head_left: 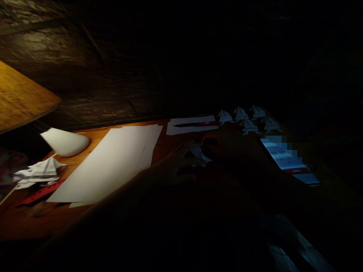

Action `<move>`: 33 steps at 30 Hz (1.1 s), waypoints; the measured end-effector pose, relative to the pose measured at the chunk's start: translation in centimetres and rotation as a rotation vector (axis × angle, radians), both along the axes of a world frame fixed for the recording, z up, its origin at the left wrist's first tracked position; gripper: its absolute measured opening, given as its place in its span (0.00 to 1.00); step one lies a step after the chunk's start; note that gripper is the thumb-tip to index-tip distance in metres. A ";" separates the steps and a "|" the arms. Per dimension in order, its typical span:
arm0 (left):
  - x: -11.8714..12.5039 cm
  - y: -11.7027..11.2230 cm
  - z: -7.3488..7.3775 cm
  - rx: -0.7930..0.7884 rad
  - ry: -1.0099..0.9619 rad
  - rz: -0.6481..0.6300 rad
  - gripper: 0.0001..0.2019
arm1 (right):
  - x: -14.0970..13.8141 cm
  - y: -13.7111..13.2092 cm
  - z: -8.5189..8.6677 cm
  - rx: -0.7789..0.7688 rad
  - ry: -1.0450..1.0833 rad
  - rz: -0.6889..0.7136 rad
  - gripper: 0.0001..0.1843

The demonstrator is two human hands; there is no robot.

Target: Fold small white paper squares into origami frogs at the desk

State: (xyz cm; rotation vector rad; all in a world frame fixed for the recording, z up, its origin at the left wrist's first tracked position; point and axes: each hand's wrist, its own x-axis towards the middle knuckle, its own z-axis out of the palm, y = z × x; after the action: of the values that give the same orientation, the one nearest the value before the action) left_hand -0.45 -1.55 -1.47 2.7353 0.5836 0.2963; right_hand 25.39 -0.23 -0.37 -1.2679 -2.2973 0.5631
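1. I find no writing that I can read. The lit screen at the right of the table shows pale rows and a red bar, but the lines are too small and its far end is blurred out.
2. A red strip lies at the left edge with dark marks on it. I cannot make them out as letters.
3. The small paper piece is white, already creased, with a pointed flap showing. It lies on the table at the centre, just right of the white sheets and in front of the knife.
4. My view of the left hand is very dark. Its fingers reach to the near-left side of the small paper piece and seem to touch it. I cannot tell whether they pinch it or only press on it.
5. The right hand is darker. It comes in from the right and meets the same piece at its far-right side. I cannot tell how its grip stands.
6. The knife has a dark blade and a reddish handle, and it lies flat on a single sheet behind the hands.
7. A cluster of folded paper figures, all pointed and white, stands behind the right hand, near the far end of the screen.
8. At the left a white cone lies on its side, brightly lit, with a loosely folded paper just in front of it, above the red strip.
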 end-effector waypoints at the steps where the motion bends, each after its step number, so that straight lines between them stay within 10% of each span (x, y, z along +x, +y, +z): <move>1: 0.0 -0.1 0.0 -0.015 -0.018 0.012 0.28 | 0.1 0.2 -0.4 0.004 0.033 0.046 0.08; 6: 0.1 0.2 -0.6 -0.025 -0.141 0.138 0.38 | 0.3 0.6 -1.3 0.038 0.097 0.097 0.11; 12: 0.1 1.3 -1.7 0.046 -0.348 0.393 0.27 | 0.1 0.3 -0.9 0.022 0.189 0.082 0.06; 23: 1.7 1.2 -0.4 -0.725 -0.797 0.524 0.24 | -1.4 -1.1 -1.4 0.092 0.496 0.106 0.01; 33: 1.9 0.8 -0.2 -0.596 -0.895 0.567 0.14 | -1.7 -1.6 -1.4 -0.001 0.575 0.149 0.01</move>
State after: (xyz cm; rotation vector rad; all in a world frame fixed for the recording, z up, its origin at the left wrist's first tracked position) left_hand 1.48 -0.74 -1.71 1.5830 0.9442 1.1682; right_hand 23.68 -1.81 -1.76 -0.7984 -1.9057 0.8524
